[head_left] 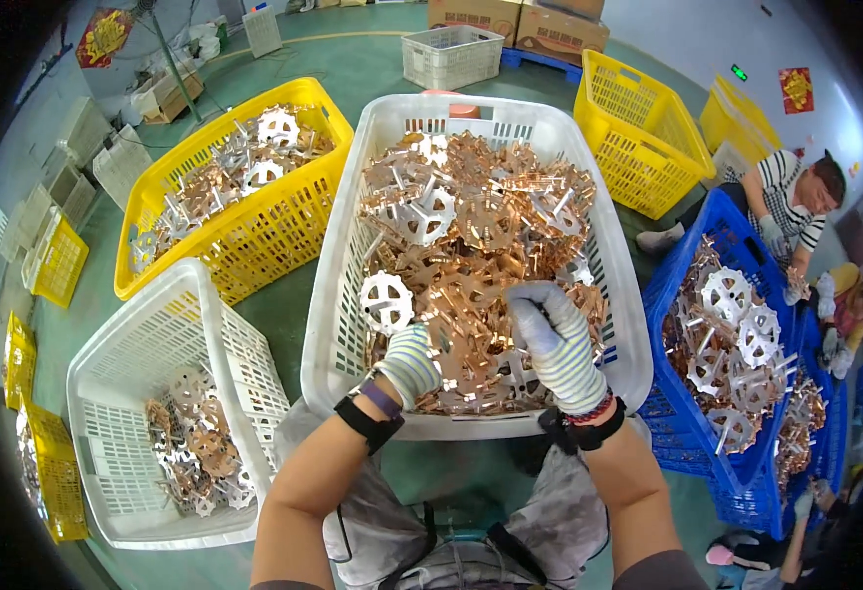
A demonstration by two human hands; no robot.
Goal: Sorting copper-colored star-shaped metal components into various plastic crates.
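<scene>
In front of me stands a large white basket (319, 329) heaped with copper-coloured and silver toothed metal discs that have short pins. My left hand (410, 366), in a striped glove, is closed at the edge of a silver toothed disc (387, 302) near the basket's left wall. Its fingertips are partly hidden. Over the right part of the heap is my right hand (557, 344), in a grey and striped glove, fingers curled in. Whatever those fingers may hold is hidden. Copper-coloured discs (471, 295) lie between the hands.
On the left are a yellow basket (264, 251) of metal parts and a tilted white basket (107, 393) with fewer parts. Blue baskets (662, 324) of parts stand right, near a seated person (790, 202). A yellow basket (638, 147) and a white crate (451, 64) stand farther back.
</scene>
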